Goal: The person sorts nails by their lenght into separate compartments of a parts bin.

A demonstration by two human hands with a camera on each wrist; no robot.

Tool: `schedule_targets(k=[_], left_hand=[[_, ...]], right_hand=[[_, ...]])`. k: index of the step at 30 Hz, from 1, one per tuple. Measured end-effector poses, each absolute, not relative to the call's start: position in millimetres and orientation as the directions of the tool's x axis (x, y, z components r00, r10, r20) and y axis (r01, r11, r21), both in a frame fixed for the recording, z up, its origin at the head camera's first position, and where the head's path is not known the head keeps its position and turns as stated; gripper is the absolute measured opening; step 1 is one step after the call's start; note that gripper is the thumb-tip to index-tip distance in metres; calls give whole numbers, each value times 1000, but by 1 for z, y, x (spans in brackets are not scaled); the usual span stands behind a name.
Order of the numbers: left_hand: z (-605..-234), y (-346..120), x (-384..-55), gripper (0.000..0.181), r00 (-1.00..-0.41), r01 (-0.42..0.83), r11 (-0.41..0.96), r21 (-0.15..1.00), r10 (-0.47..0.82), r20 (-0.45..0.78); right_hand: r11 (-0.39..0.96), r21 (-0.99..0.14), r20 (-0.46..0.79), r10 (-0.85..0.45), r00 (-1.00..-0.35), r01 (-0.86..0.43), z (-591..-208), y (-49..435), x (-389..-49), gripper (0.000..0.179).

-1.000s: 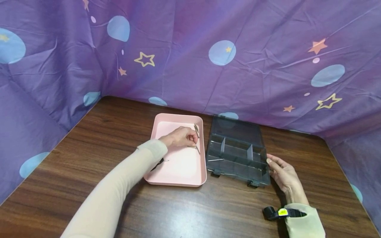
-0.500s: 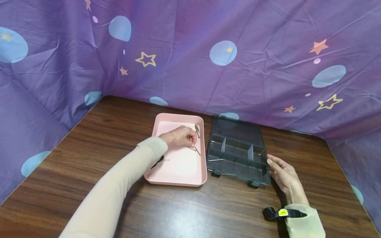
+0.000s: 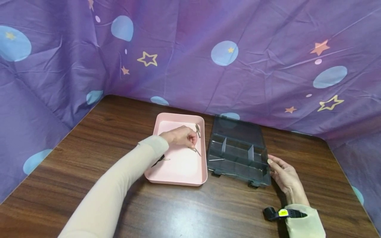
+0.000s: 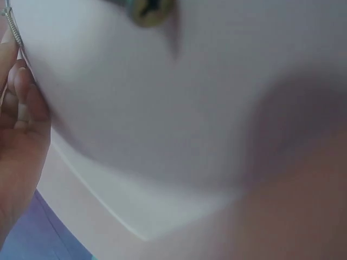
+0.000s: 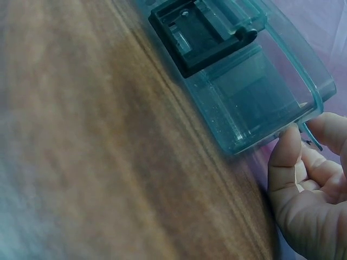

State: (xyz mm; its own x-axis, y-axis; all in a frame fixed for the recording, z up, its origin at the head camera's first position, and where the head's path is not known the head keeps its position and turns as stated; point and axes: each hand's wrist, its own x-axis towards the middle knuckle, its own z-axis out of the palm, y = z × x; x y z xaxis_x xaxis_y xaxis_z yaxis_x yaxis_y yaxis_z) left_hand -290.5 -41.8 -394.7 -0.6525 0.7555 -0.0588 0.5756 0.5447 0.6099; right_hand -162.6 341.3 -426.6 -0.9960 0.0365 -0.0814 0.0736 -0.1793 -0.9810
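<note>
My left hand (image 3: 180, 136) is inside a pink tray (image 3: 180, 182), its fingers curled. Thumb and fingertips pinch at a screw (image 4: 14, 31), whose threaded shaft shows beside them in the left wrist view. Close by lies a second screw (image 3: 197, 152); several more screws (image 3: 197, 131) lie along the tray's right wall. On the right, my right hand (image 3: 284, 175) grips the right side of a dark clear divided box (image 3: 241, 177), thumb on its outer wall. The lid (image 3: 238, 130) stands open towards the back. One silver screw (image 3: 216, 160) lies in the box's front left part.
A small wire-like piece (image 3: 166, 159) lies in the tray near my left wrist. A blurred screw head (image 4: 150, 11) tops the left wrist view. Two latches (image 3: 254, 183) stick out from the box's front. A purple cloth (image 3: 190, 59) hangs behind the wooden table (image 3: 166, 211).
My left hand stays at the screws, which shift slightly under its fingertips. The right hand and the box hold still. The head view drifts a little.
</note>
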Motion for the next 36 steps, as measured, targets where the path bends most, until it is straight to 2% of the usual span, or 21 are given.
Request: schedule_targets(k=[7, 14, 36], left_hand=[[-391, -41, -290, 12, -667, 567, 604, 560, 736, -118], [-388, -42, -289, 13, -678, 529, 626, 573, 718, -158], [-383, -43, -287, 7, -690, 491, 627, 605, 704, -169]], right_hand=[[-179, -981, -87, 39, -995, 79, -427, 341, -161, 28], [-184, -980, -88, 44, -995, 78, -428, 340, -160, 27], [-195, -979, -66, 29, -997, 59, -427, 342, -162, 28]])
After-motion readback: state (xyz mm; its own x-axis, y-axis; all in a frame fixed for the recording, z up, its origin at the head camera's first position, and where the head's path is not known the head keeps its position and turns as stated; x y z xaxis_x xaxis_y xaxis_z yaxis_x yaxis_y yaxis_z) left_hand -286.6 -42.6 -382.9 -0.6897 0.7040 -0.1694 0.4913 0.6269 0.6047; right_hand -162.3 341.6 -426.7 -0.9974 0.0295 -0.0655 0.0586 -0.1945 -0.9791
